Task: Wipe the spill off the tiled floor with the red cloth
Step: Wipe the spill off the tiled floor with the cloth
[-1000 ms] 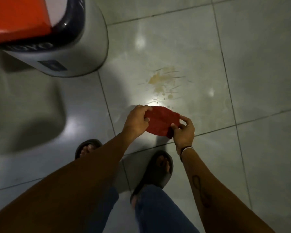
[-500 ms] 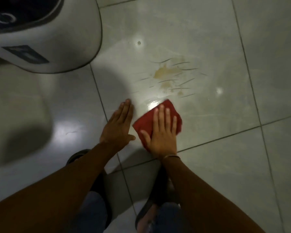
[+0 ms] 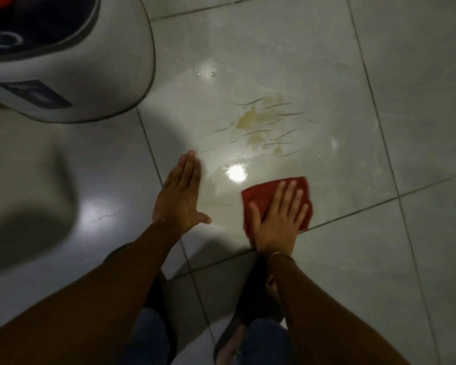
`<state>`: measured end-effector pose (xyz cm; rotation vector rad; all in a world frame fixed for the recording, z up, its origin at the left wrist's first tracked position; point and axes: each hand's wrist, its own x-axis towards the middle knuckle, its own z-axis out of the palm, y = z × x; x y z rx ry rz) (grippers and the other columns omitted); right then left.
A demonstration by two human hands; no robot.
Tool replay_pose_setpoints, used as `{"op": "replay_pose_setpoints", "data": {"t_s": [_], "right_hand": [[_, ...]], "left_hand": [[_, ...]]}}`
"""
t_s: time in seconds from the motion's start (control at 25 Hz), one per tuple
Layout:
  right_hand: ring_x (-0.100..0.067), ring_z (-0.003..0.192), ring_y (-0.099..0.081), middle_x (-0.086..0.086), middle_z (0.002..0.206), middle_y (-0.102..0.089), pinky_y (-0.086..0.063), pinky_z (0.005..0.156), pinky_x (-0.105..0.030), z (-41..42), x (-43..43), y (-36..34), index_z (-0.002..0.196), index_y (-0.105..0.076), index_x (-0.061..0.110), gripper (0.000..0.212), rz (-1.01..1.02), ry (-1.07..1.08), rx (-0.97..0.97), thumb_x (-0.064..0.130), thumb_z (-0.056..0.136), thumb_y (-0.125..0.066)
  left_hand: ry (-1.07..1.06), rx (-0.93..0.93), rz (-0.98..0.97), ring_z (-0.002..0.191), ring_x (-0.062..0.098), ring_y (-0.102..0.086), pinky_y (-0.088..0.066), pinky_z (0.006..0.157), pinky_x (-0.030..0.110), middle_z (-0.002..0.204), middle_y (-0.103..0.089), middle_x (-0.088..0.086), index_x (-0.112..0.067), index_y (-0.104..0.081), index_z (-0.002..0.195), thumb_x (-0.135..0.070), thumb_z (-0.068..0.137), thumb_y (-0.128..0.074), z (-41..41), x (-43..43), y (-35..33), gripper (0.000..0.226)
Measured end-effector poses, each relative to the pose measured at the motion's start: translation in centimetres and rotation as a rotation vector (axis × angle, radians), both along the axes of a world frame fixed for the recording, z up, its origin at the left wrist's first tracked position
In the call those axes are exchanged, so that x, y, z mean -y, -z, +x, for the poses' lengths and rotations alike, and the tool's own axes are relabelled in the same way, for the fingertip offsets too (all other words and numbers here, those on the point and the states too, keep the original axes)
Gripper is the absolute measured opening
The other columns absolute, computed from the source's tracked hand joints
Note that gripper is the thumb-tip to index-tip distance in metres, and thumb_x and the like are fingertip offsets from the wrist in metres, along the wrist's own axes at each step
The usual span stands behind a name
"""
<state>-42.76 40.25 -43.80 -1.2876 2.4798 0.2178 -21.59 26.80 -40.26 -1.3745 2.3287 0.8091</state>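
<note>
A yellowish-brown spill [image 3: 256,119] with thin dark streaks around it lies on a pale floor tile [image 3: 248,48]. The red cloth [image 3: 258,200] lies flat on the same tile, nearer to me than the spill and apart from it. My right hand [image 3: 278,219] presses flat on the cloth with its fingers spread. My left hand [image 3: 181,196] rests flat on the bare floor to the left of the cloth, fingers together, holding nothing.
A large white appliance [image 3: 84,75] with a dark top stands at the upper left, close to the spill tile. A bright light glare [image 3: 237,173] shines between my hands. My sandalled feet [image 3: 248,322] are at the bottom centre.
I have gone from holding the cloth up in both hands to crouching. My right hand has pressed it to the floor and slid it right, and my left hand rests on the tile.
</note>
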Motion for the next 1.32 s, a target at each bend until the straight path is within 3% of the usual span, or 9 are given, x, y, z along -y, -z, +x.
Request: {"op": "replay_pose_setpoints", "data": {"t_s": [0.12,0.32,0.44,0.56,0.76,0.96,1.08,1.2,1.32], "right_hand": [[-0.045,0.172,-0.001,-0.021,0.185,0.001,-0.008,0.136,-0.069,-2.5,7.7,0.3,0.176,-0.003,0.007,0.101,-0.043,0.381,-0.002,0.074,0.104,-0.026],[-0.041,0.172,-0.001,-0.018,0.185,-0.001,0.005,0.138,-0.060,1.0,6.6,-0.3,0.177,-0.004,0.012,0.098,-0.005,-0.206,0.042,0.074,0.107,-0.032],[-0.041,0.173,0.002,-0.015,0.186,0.005,-0.002,0.138,-0.066,-2.4,5.5,-1.3,0.177,0.001,0.019,0.098,0.025,0.138,0.004,0.077,0.102,-0.025],[-0.043,0.172,0.001,-0.015,0.186,0.003,0.000,0.137,-0.068,-5.9,15.0,-0.6,0.177,-0.002,0.021,0.096,-0.041,0.349,-0.002,0.076,0.102,-0.024],[-0.041,0.172,-0.006,-0.014,0.186,-0.007,0.001,0.137,-0.064,-0.2,14.4,0.3,0.177,-0.012,0.020,0.094,-0.085,-0.399,0.031,0.078,0.104,-0.028],[-0.043,0.172,-0.004,-0.017,0.185,-0.003,-0.008,0.136,-0.069,-7.7,20.5,0.1,0.177,-0.009,0.018,0.104,-0.099,0.184,-0.044,0.082,0.094,-0.013],[-0.044,0.172,-0.008,-0.015,0.185,-0.004,-0.004,0.137,-0.068,-1.8,25.7,0.9,0.177,-0.016,0.018,0.098,-0.130,-0.163,-0.010,0.079,0.100,-0.020],[-0.040,0.172,-0.010,-0.013,0.186,-0.010,-0.010,0.136,-0.067,0.9,18.0,0.3,0.176,-0.021,0.023,0.094,-0.103,-0.686,0.058,0.079,0.102,-0.035],[-0.042,0.172,-0.011,-0.015,0.185,-0.013,-0.011,0.136,-0.066,-4.9,19.9,0.1,0.176,-0.022,0.024,0.094,-0.110,-0.381,-0.014,0.079,0.099,-0.029]], "left_hand": [[0.019,0.025,0.003,0.162,0.032,0.019,-0.005,0.135,0.046,0.174,0.023,0.014,-0.006,0.017,0.163,-0.081,0.054,-0.079,0.2,1.4,0.3,0.163],[-0.014,0.012,0.039,0.162,0.030,0.021,-0.001,0.135,0.044,0.174,0.026,0.012,-0.007,0.015,0.164,-0.073,0.060,-0.084,-0.2,1.4,-0.8,0.158],[-0.007,0.040,0.024,0.161,0.030,0.025,-0.001,0.135,0.045,0.172,0.030,0.012,-0.008,0.020,0.162,-0.069,0.061,-0.086,-1.6,2.2,-0.5,0.159],[0.005,0.028,0.031,0.161,0.030,0.025,-0.002,0.135,0.046,0.172,0.031,0.010,-0.010,0.022,0.162,-0.072,0.054,-0.087,-1.9,2.6,0.4,0.165],[-0.077,-0.067,0.027,0.164,0.028,0.012,-0.006,0.135,0.043,0.176,0.016,0.011,-0.007,0.011,0.165,-0.080,0.044,-0.083,-0.1,3.7,0.1,0.169],[-0.149,-0.051,-0.014,0.164,0.028,0.011,-0.005,0.134,0.038,0.176,0.017,0.011,-0.006,0.011,0.164,-0.085,0.038,-0.081,0.0,6.5,1.0,0.175],[-0.112,-0.059,-0.064,0.164,0.033,0.000,-0.014,0.134,0.044,0.176,0.002,0.019,0.002,-0.002,0.164,-0.091,0.039,-0.073,0.4,6.7,0.9,0.171],[-0.143,-0.086,-0.095,0.164,0.033,-0.003,-0.017,0.134,0.046,0.175,-0.002,0.020,0.003,-0.006,0.164,-0.095,0.041,-0.066,1.2,7.7,0.6,0.168],[-0.150,-0.079,-0.106,0.164,0.035,-0.007,-0.015,0.134,0.044,0.175,-0.007,0.021,0.004,-0.011,0.163,-0.089,0.038,-0.075,1.8,7.7,0.8,0.169]]}}
